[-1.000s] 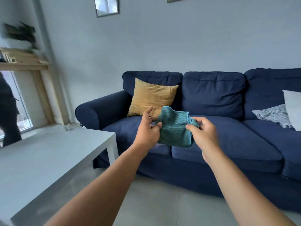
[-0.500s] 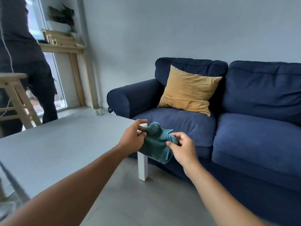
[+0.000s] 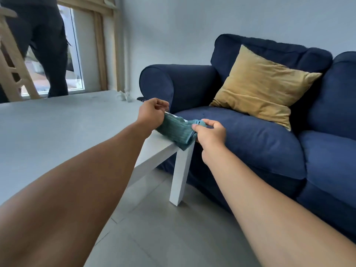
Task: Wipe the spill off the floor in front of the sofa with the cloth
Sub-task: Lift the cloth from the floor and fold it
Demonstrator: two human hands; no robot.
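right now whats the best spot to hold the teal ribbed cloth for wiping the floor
Gather the teal ribbed cloth at its bunched upper edge, coming from above. It sags as a loose pad over the corner of the white table, pinched at opposite ends by the left hand and right hand. One hand closing over the top probably leaves its broad face free underneath for the grey floor.

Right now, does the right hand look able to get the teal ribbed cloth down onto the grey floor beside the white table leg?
Probably yes: the right hand grips the teal ribbed cloth at the table corner, and the grey floor below looks bare.
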